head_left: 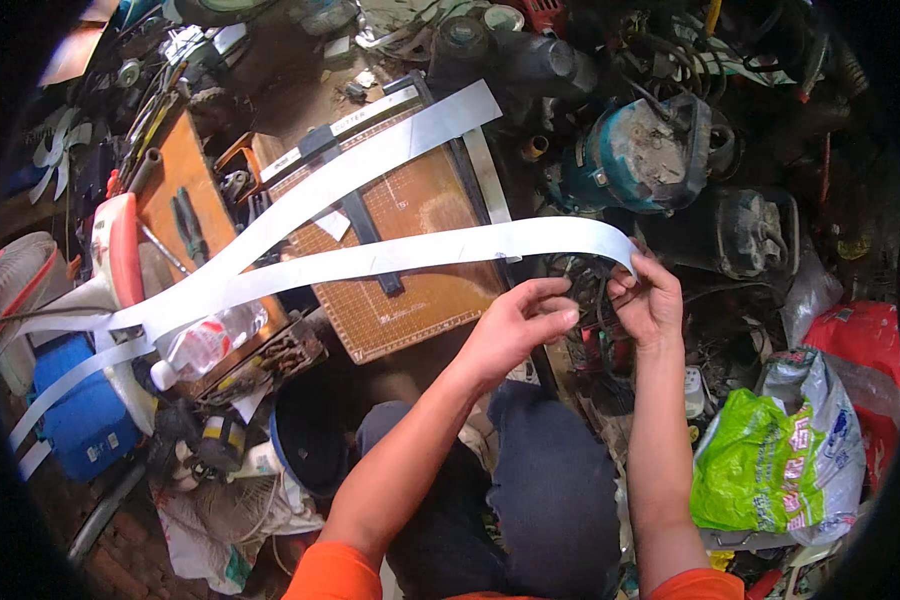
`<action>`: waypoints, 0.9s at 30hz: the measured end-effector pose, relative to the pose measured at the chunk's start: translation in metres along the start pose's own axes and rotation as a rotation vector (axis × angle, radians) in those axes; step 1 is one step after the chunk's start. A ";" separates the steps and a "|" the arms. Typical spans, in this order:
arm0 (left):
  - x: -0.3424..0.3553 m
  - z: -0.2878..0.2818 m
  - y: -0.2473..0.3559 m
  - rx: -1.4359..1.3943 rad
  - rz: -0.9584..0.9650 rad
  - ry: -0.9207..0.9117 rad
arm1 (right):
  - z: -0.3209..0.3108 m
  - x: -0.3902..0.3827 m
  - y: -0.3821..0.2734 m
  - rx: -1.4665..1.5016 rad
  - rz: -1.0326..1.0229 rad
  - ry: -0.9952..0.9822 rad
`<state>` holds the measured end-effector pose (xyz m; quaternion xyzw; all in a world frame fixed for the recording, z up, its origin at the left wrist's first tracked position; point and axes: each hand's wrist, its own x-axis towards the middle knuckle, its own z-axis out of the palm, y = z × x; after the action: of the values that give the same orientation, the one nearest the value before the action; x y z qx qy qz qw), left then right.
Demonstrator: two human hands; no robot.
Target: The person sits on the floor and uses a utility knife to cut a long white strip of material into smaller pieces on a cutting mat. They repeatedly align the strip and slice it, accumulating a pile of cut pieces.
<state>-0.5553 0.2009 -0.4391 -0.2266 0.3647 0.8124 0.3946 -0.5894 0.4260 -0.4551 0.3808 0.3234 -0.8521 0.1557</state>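
Observation:
My right hand [648, 300] pinches the curled right end of a long white strip [400, 252] that stretches leftward over a brown paper cutter [388, 318] with a gridded board and a dark bar. My left hand [535, 320] hangs just below the strip, fingers loosely curled and apart, holding nothing visible. A second white strip [370, 160] runs diagonally up across the cutter's top. Both strips fan out from the left, where more narrow strips [70, 375] hang down past a blue plastic container [87, 420].
Around me lie a water bottle [205, 345], a red-and-white fan [115, 255], an orange board with pliers [185, 222], a teal pump [635, 155], a dark cylindrical machine [730, 230], green and red plastic bags [750, 460], and much dusty clutter. My legs show below my hands.

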 end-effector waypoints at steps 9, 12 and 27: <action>-0.023 -0.071 0.025 1.063 0.114 0.267 | -0.012 0.033 0.045 0.173 -0.191 0.005; -0.021 -0.074 0.028 1.268 0.164 0.330 | -0.010 0.036 0.052 0.191 -0.242 0.003; -0.031 -0.071 0.003 1.751 0.595 0.542 | 0.002 -0.050 0.078 -1.158 0.312 -0.254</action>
<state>-0.5336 0.1296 -0.4623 0.0700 0.9629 0.2391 0.1042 -0.5177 0.3675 -0.4503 0.1729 0.6531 -0.5439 0.4977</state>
